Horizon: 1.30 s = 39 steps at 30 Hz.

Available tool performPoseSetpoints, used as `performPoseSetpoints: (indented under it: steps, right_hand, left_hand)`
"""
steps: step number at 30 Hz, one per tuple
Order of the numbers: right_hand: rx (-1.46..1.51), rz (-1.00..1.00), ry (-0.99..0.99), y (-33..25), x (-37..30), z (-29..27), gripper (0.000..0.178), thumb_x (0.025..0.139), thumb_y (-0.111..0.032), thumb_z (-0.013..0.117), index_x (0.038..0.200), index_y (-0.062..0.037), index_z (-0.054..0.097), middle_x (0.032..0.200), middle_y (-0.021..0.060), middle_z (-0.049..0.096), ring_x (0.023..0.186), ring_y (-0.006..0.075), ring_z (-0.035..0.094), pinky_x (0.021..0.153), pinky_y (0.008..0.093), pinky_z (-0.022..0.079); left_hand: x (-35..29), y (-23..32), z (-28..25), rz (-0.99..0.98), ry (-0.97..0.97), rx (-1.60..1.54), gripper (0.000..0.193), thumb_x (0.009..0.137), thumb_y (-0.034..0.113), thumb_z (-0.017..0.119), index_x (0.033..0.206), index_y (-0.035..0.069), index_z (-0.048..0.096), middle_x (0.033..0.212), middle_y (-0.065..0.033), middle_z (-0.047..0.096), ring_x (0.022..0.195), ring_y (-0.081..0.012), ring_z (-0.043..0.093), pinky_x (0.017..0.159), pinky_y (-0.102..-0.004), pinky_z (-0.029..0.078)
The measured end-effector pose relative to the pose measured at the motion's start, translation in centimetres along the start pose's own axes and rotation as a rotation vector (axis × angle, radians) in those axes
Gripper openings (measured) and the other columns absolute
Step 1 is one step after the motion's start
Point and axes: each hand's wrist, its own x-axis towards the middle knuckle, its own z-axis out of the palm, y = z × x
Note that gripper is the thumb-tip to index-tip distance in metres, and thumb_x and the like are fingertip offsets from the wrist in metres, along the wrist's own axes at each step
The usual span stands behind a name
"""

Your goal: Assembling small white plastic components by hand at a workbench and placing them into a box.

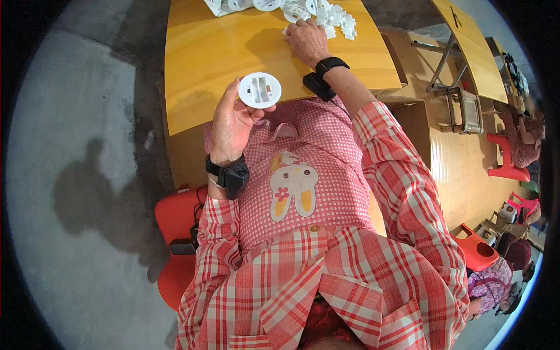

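Note:
My left hand (pixel 232 125) holds a round white plastic housing (pixel 255 104) in front of the table's near edge. The housing's open face is toward me, showing a slotted compartment with small metal contacts. My right hand (pixel 307 42) reaches over the table to a pile of small white plastic pieces (pixel 348 24). Its fingers are bent downward, with a bit of white beside the thumb. The back of the hand hides the fingertips and whatever they pinch. More round white housings (pixel 267 3) lie at the far edge of the view, beside the pile.
The yellow wooden table (pixel 216 73) spans the space before me. A black device (pixel 318 87) with a cable sits at its near edge, under my right wrist. A red chair (pixel 178 219) is at my left. Folding tables (pixel 475 52), red stools (pixel 503 157) and other people (pixel 490 286) are to the right.

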Motion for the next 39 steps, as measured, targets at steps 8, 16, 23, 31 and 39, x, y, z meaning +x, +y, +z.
performPoseSetpoints:
  steps: [8, 16, 23, 31, 39]
  right_hand:
    - [0.095, 0.049, -0.069, 0.5, 1.0, -0.8, 0.023, 0.083, -0.028, 0.062, 0.090, -0.0057, 0.066, 0.096, 0.0084, 0.062, 0.095, 0.0242, 0.057, 0.077, 0.0410, 0.044]
    - [1.982, 0.313, -0.599, 0.5, -3.0, -6.8, 0.034, 0.093, -0.030, 0.053, 0.114, -0.0038, 0.055, 0.105, 0.0035, 0.061, 0.086, 0.0078, 0.053, 0.069, 0.0224, 0.042]
    - [1.912, 0.334, -0.614, -1.9, -5.3, -9.9, 0.024, 0.095, -0.027, 0.050, 0.105, -0.0065, 0.059, 0.096, -0.0003, 0.060, 0.085, 0.0091, 0.053, 0.073, 0.0251, 0.044]
    - [0.902, -0.537, -0.285, -3.1, -4.9, -13.0, 0.013, 0.083, -0.006, 0.060, 0.094, -0.0030, 0.056, 0.093, 0.0056, 0.057, 0.090, 0.0200, 0.056, 0.079, 0.0316, 0.048]
    - [0.642, -0.759, -0.119, -3.9, -5.4, -14.4, 0.019, 0.075, -0.004, 0.067, 0.092, -0.0063, 0.060, 0.100, 0.0065, 0.056, 0.088, 0.0206, 0.058, 0.075, 0.0308, 0.051]
  left_hand:
    - [0.0, -0.3, 0.3, -0.019, -0.002, 0.029, 0.039, 0.096, 0.034, 0.043, 0.116, 0.002, 0.053, 0.100, -0.0150, 0.064, 0.077, -0.0271, 0.065, 0.062, -0.0273, 0.052]
    - [-0.2, -0.3, 0.4, 0.062, 0.008, 0.059, 0.042, 0.095, 0.038, 0.044, 0.117, 0.003, 0.050, 0.101, -0.0136, 0.065, 0.076, -0.0264, 0.065, 0.062, -0.0283, 0.051]
    - [-0.7, -0.2, 1.2, 0.012, -0.078, 0.067, 0.039, 0.097, 0.036, 0.039, 0.121, 0.006, 0.049, 0.106, -0.0128, 0.063, 0.082, -0.0244, 0.065, 0.064, -0.0302, 0.054]
    - [-1.4, -0.3, 2.3, 0.005, -0.065, 0.216, 0.054, 0.096, 0.048, 0.035, 0.122, 0.002, 0.047, 0.098, -0.0118, 0.064, 0.074, -0.0191, 0.066, 0.058, -0.0249, 0.052]
    - [-2.1, -0.5, 2.9, 0.043, -0.030, 0.350, 0.039, 0.088, 0.023, 0.058, 0.118, 0.002, 0.046, 0.103, -0.0109, 0.060, 0.084, -0.0196, 0.064, 0.065, -0.0310, 0.056]
